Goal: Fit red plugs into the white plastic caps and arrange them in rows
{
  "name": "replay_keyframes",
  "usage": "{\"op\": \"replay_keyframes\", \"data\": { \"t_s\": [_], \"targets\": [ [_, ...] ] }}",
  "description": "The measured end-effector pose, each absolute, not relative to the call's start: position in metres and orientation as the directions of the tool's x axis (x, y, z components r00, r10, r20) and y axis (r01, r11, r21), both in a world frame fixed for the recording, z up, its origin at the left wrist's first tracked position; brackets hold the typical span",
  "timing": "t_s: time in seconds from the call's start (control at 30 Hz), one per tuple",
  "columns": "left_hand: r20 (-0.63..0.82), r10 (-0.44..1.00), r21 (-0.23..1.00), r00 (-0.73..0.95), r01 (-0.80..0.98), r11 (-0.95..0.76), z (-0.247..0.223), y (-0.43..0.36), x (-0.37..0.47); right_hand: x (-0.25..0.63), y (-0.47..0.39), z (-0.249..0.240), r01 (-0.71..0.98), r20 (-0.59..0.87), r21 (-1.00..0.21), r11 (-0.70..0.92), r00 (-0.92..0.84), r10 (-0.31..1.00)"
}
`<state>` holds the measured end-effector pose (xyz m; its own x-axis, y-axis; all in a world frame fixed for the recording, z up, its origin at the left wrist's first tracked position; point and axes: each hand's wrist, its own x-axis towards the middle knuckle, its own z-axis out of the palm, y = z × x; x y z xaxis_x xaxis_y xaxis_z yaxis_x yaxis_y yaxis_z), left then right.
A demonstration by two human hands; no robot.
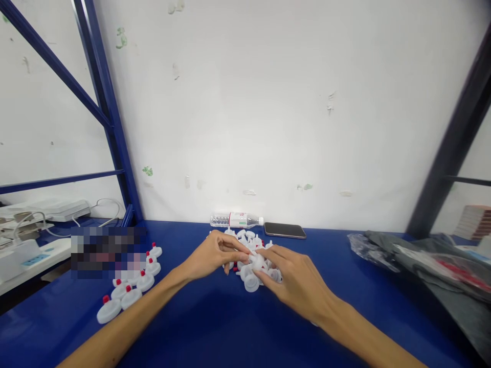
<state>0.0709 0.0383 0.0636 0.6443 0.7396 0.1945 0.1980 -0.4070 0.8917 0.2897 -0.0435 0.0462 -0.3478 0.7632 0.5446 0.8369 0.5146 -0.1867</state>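
My left hand (217, 253) is closed in a pinch at the middle of the table, its fingertips against the tip of a white plastic nozzle cap (258, 262). Whatever lies between those fingertips is too small to make out. Fingers and thumb of my right hand (297, 271) grip the same cap from the right. Beneath and behind both hands is a pile of similar white nozzle caps (251, 282), partly hidden by them, with a few red tips showing. At the left, several white caps with red tips (131, 297) stand in rows on the blue table (230, 332).
A clear plastic bottle (238, 220) lies by the wall, beside a dark phone (285, 230). Grey cloth and plastic bags (429, 266) cover the right side. A white power strip (46, 258) with cables is at far left, near a blue metal post (111, 112).
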Motion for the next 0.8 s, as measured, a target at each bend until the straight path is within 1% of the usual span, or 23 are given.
{"op": "replay_keyframes", "data": {
  "t_s": [0.1,0.2,0.3,0.4,0.47,0.57,0.7,0.8],
  "targets": [
    [0.219,0.764,0.867,0.607,0.239,-0.438,0.059,0.038,0.074,0.289,-0.043,0.044,0.842,0.546,-0.200,0.501,-0.329,0.770],
    [0.248,0.774,0.806,0.583,0.319,-0.499,0.068,0.035,0.072,0.290,-0.042,0.045,0.846,0.555,-0.210,0.490,-0.310,0.772],
    [0.258,0.780,0.685,0.570,0.462,-0.563,0.090,0.037,0.057,0.292,-0.042,0.049,0.852,0.586,-0.223,0.474,-0.271,0.764],
    [0.230,0.816,0.511,0.530,0.648,-0.565,0.108,0.047,0.032,0.294,-0.042,0.053,0.846,0.618,-0.240,0.476,-0.245,0.747],
    [0.168,0.846,0.399,0.506,0.750,-0.527,0.112,0.057,0.016,0.295,-0.041,0.054,0.838,0.608,-0.230,0.494,-0.273,0.745],
    [0.032,0.897,0.252,0.442,0.865,-0.435,0.105,0.068,0.002,0.293,-0.042,0.051,0.807,0.572,-0.199,0.557,-0.366,0.734],
    [-0.100,0.929,0.103,0.356,0.933,-0.346,0.095,0.071,-0.001,0.289,-0.045,0.045,0.727,0.510,-0.164,0.667,-0.516,0.688],
    [-0.125,0.943,0.020,0.308,0.951,-0.309,0.094,0.067,0.003,0.287,-0.044,0.040,0.719,0.461,-0.118,0.685,-0.572,0.679]
  ]
}}
